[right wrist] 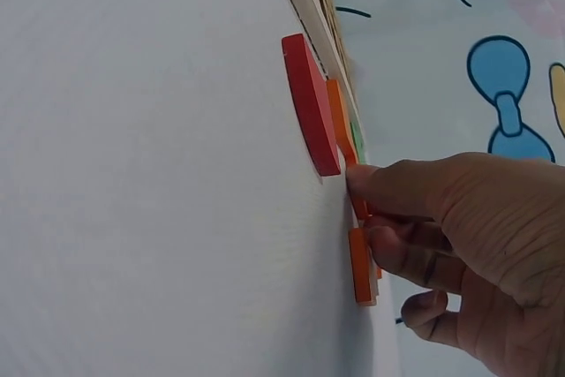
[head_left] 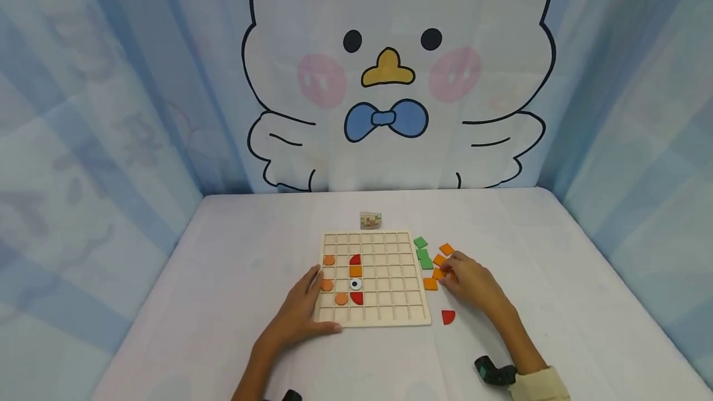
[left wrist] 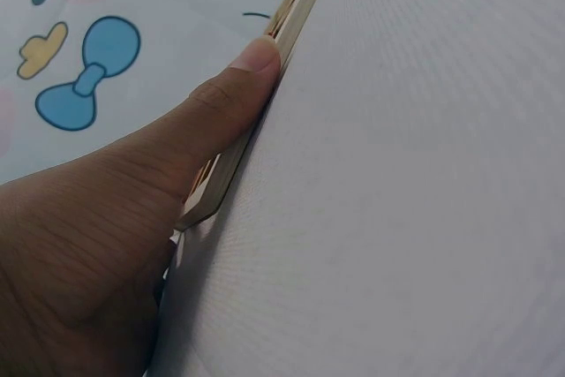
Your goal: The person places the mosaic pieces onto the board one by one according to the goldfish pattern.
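A pale wooden grid board (head_left: 384,277) lies on the table. My left hand (head_left: 301,309) rests round its near left corner, fingers along the left side and thumb on the front edge. In the left wrist view that thumb (left wrist: 207,112) lies straight against the board's rim (left wrist: 231,169). To the right of the board, my right hand (head_left: 473,283) is among orange square tiles (head_left: 430,284). Its thumb and fingers pinch an orange tile (right wrist: 359,209), partly hidden. A red quarter-circle tile (head_left: 448,317) lies nearer me.
On the board sit orange round tiles (head_left: 341,299), red quarter-circles (head_left: 357,297), an orange square (head_left: 355,271) and an eye tile (head_left: 355,284). Green tiles (head_left: 424,258) lie by its right edge. A small picture card (head_left: 370,220) is behind it. Curtains (head_left: 111,141) surround the table.
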